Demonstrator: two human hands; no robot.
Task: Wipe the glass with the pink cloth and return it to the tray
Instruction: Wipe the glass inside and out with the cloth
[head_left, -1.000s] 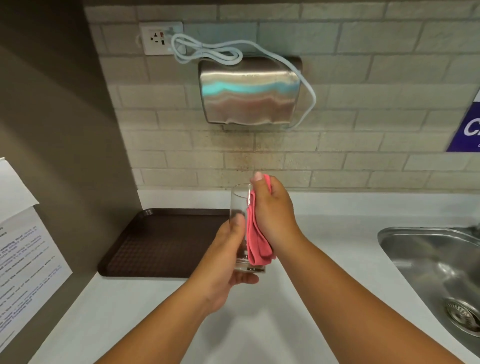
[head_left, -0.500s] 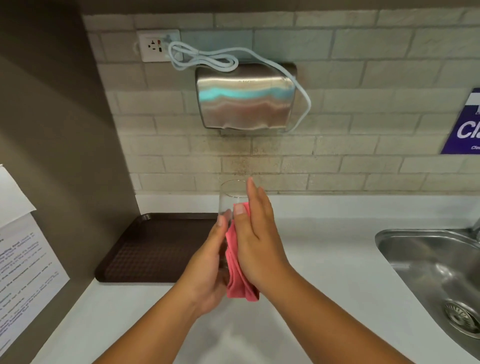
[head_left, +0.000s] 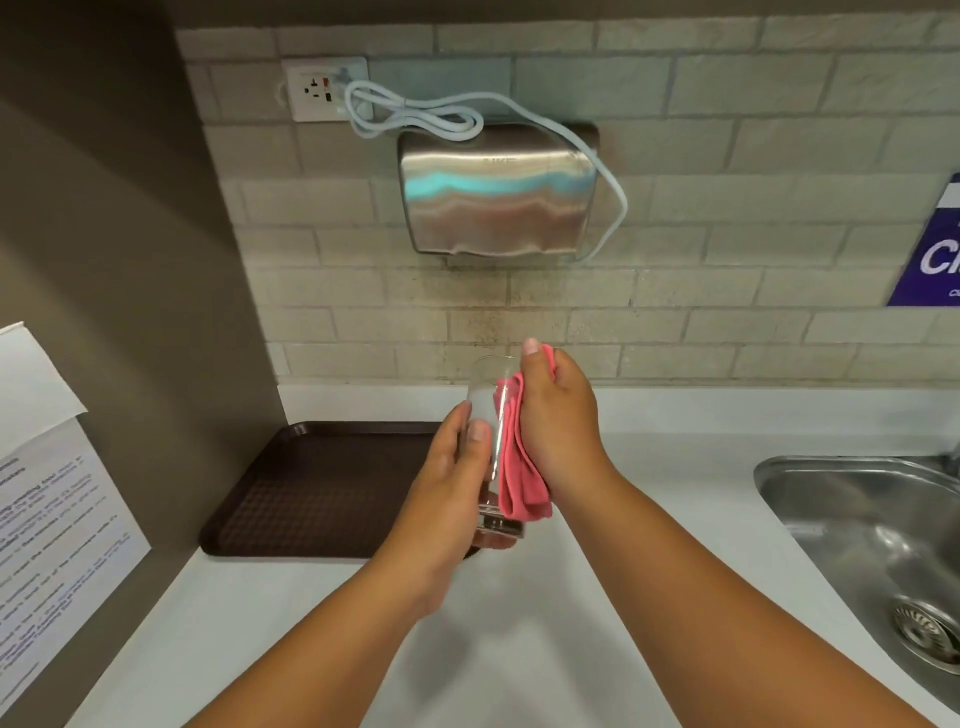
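Wiping a drinking glass, seen from my head. My left hand (head_left: 441, 488) is closed around the lower part of the glass (head_left: 488, 415), thumb on the side facing me and fingertips curling under its thick base, holding it upright in the air above the counter (head_left: 519, 623). My right hand (head_left: 558, 415) is clamped on the folded pink cloth (head_left: 519, 467), palm pressing it flat against the right wall of the glass, with one fingertip reaching up to the rim. The two hands sit close together with the glass and cloth sandwiched between them. The tray (head_left: 311, 493) lies just beyond and to the left of my left hand, with nothing visible on it; the sink (head_left: 857, 519) lies well off to the right of my right hand.

To wipe well, I judge that the left hand should grip firmly near the base while turning the glass, so that the cloth meets the whole wall and not only one strip. Pressure from the right hand should be even and moderate, since smooth glass may slip if squeezed sideways. The rim and inside appear to need a pass too. The task seems about midway; the return to the tray is not yet begun.
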